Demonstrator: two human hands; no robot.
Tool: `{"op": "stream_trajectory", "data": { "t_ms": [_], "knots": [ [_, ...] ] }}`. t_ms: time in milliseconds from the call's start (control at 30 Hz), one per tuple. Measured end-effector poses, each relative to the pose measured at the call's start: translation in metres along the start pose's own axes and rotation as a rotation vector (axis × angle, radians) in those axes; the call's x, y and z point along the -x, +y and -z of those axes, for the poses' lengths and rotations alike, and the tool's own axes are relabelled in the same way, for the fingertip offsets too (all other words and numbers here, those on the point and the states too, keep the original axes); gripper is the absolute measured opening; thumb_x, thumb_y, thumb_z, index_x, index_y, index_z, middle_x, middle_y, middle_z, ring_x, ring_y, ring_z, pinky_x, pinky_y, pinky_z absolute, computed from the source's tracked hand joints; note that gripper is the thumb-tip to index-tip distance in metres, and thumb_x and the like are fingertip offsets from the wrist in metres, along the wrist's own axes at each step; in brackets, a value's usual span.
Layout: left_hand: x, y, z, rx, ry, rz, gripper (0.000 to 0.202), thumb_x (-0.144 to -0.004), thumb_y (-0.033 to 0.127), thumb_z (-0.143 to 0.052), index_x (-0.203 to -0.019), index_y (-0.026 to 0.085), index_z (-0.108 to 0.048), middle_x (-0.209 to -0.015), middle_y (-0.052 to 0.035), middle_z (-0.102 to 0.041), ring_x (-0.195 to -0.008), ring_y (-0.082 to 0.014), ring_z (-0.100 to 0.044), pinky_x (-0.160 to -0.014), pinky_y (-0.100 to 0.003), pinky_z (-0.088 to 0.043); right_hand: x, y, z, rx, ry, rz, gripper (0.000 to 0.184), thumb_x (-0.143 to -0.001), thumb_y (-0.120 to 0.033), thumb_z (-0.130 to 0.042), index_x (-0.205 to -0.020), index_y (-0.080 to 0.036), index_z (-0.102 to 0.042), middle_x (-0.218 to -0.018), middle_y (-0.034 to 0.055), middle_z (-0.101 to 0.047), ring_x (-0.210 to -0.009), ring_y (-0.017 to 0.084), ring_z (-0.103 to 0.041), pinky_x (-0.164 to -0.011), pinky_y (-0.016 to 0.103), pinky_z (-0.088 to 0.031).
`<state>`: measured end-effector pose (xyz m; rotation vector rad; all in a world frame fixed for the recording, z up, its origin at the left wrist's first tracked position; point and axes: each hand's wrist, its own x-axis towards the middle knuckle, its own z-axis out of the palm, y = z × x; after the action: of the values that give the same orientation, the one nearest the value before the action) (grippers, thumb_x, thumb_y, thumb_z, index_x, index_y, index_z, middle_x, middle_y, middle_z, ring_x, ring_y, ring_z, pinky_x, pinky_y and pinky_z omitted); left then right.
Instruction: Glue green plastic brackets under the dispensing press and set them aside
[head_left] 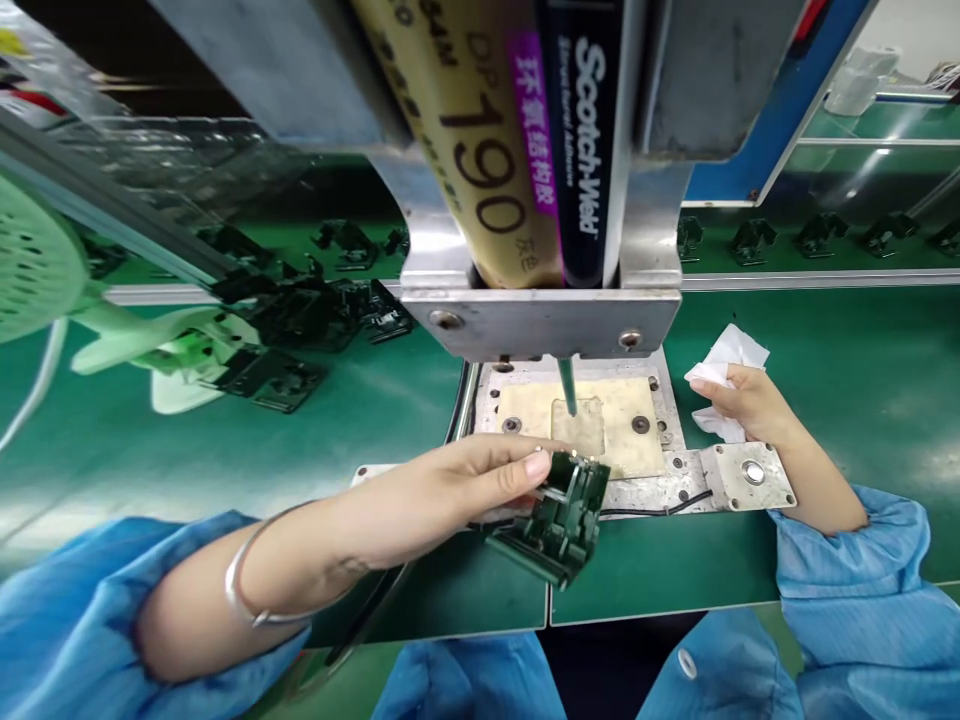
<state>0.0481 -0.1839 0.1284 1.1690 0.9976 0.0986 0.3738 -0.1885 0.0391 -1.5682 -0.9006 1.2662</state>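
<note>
My left hand [457,490] grips a dark green moulded plastic part [559,520] by its upper left edge, thumb on top. The part is tilted, in front of the cream fixture block [634,400] on a metal base. Above that block a greenish dispensing nozzle [568,385] points down from an adhesive cartridge [487,150] labelled DP190, clamped in a metal holder. To the right of the base, my right hand [750,400] is closed around a crumpled white tissue [727,360]. Near its wrist sits a metal box with a round button [752,472].
Several similar dark parts [300,310] are heaped at the left, beside a pale green fan [37,260]. More of them [821,235] stand in a row along the green strip at the back. A black cable [652,513] crosses the base's front.
</note>
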Motion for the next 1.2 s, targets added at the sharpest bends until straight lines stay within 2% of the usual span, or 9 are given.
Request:
{"op": "stream_trajectory", "data": {
  "t_ms": [100,200,333,467,633,867,1000,1100,1200],
  "knots": [
    [0.014,-0.019,-0.011,0.266,-0.123,0.045,0.067,-0.076,0.070,-0.064,-0.120,0.021,-0.068,-0.120,-0.0123,-0.068,-0.111,-0.0303,-0.063,-0.092,-0.038,-0.052,0.008,0.002,0.011,-0.044,0.082,0.127,0.053,-0.055,-0.057,-0.090,-0.063,-0.017,-0.057,-0.051,-0.0064,-0.035,-0.043,0.008,-0.034,-0.038,0.023,-0.034],
    [0.023,-0.039,-0.024,0.459,-0.321,0.048,0.068,-0.083,0.070,-0.054,-0.124,0.018,-0.066,-0.110,-0.0141,-0.071,-0.097,-0.0269,-0.069,-0.084,-0.035,-0.054,0.039,-0.006,0.013,-0.011,0.047,0.453,0.037,-0.081,-0.052,-0.077,-0.069,-0.019,-0.066,-0.054,-0.0016,-0.045,-0.048,0.012,-0.042,-0.044,0.024,-0.037],
    [0.022,-0.051,-0.040,0.468,-0.480,0.004,0.071,-0.082,0.072,-0.052,-0.113,0.012,-0.071,-0.090,-0.0134,-0.072,-0.074,-0.0223,-0.067,-0.065,-0.028,-0.051,0.103,-0.034,-0.024,0.275,-0.544,0.898,0.033,-0.098,-0.055,-0.054,-0.105,-0.027,-0.070,-0.079,0.0033,-0.063,-0.066,0.017,-0.059,-0.056,0.027,-0.044],
    [0.015,-0.054,-0.046,0.366,-0.440,0.005,0.066,-0.070,0.075,-0.064,-0.090,0.013,-0.070,-0.072,-0.0035,-0.060,-0.059,-0.0112,-0.048,-0.054,-0.020,-0.037,0.135,-0.048,-0.080,0.362,-0.791,0.943,0.064,-0.102,-0.064,-0.025,-0.085,-0.020,-0.067,-0.067,-0.0009,-0.050,-0.057,0.011,-0.047,-0.056,0.028,-0.035],
    [0.011,-0.054,-0.048,0.319,-0.414,0.036,0.067,-0.066,0.079,-0.064,-0.079,0.013,-0.060,-0.066,0.0018,-0.042,-0.061,-0.0101,-0.038,-0.055,-0.021,-0.030,0.134,-0.040,-0.100,0.416,-0.718,0.954,0.079,-0.098,-0.073,-0.015,-0.065,-0.016,-0.057,-0.062,-0.0032,-0.035,-0.052,0.010,-0.027,-0.052,0.028,-0.022],
    [0.010,-0.049,-0.042,0.180,-0.536,-0.098,0.069,-0.078,0.075,-0.054,-0.109,0.015,-0.060,-0.089,-0.0052,-0.055,-0.077,-0.0152,-0.044,-0.067,-0.025,-0.038,0.149,-0.030,-0.071,0.596,-0.684,0.958,0.067,-0.106,-0.058,-0.017,-0.083,-0.018,-0.065,-0.064,-0.0020,-0.037,-0.054,0.012,-0.034,-0.058,0.030,-0.026],
    [0.009,-0.048,-0.041,0.236,-0.528,-0.149,0.061,-0.080,0.071,-0.056,-0.105,0.016,-0.062,-0.078,-0.0017,-0.051,-0.067,-0.0126,-0.038,-0.062,-0.023,-0.035,0.145,-0.029,-0.078,0.542,-0.638,1.020,0.060,-0.107,-0.055,-0.021,-0.085,-0.018,-0.063,-0.065,-0.0026,-0.037,-0.054,0.011,-0.037,-0.057,0.030,-0.026],
    [0.009,-0.044,-0.041,0.234,-0.493,-0.209,0.056,-0.081,0.069,-0.057,-0.099,0.016,-0.064,-0.079,-0.0022,-0.055,-0.070,-0.0134,-0.046,-0.066,-0.024,-0.041,0.139,-0.034,-0.085,0.514,-0.606,1.036,0.061,-0.105,-0.059,-0.025,-0.085,-0.017,-0.064,-0.065,-0.0031,-0.036,-0.052,0.011,-0.035,-0.054,0.030,-0.026],
    [0.015,-0.043,-0.038,0.248,-0.414,-0.339,0.057,-0.082,0.062,-0.063,-0.118,0.019,-0.062,-0.103,-0.0092,-0.064,-0.093,-0.0223,-0.061,-0.083,-0.032,-0.050,0.141,-0.032,-0.071,0.547,-0.488,1.058,0.053,-0.103,-0.061,-0.033,-0.100,-0.019,-0.066,-0.068,-0.0015,-0.043,-0.054,0.013,-0.042,-0.055,0.030,-0.033]
  ]
}}
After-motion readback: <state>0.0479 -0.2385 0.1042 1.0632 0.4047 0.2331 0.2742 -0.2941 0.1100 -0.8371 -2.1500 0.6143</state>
